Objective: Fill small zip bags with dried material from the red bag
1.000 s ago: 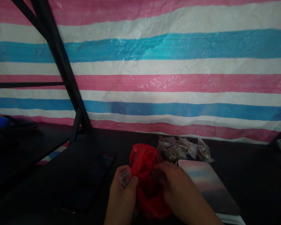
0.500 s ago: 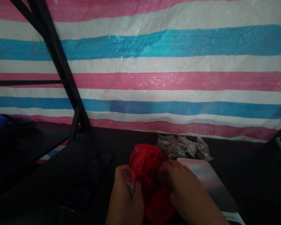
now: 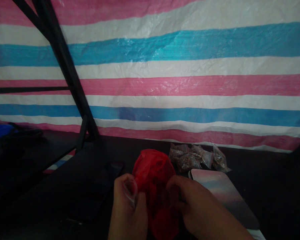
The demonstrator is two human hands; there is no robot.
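A red plastic bag (image 3: 152, 163) stands with its mouth gaping on the black table, between my hands; its inside is too dark to make out. My left hand (image 3: 122, 210) is closed at the bag's left side, holding a small clear zip bag (image 3: 130, 190) whose mouth is spread apart between thumb and fingers. My right hand (image 3: 193, 198) reaches over the red bag from the right, fingers curled and bunched at its opening. What those fingers hold, if anything, is hidden in shadow.
Several small filled clear packets (image 3: 190, 160) lie behind, to the right. A flat device with a shiny lid (image 3: 223, 193) sits beside my right forearm. A dark phone-like slab (image 3: 97, 191) lies left. A black metal frame (image 3: 71, 76) rises before a striped sheet (image 3: 177, 86).
The zip bag and my left hand have shifted slightly left. My right fingers have drawn back a little toward me from the red bag's far side. The whole view has turned slightly.
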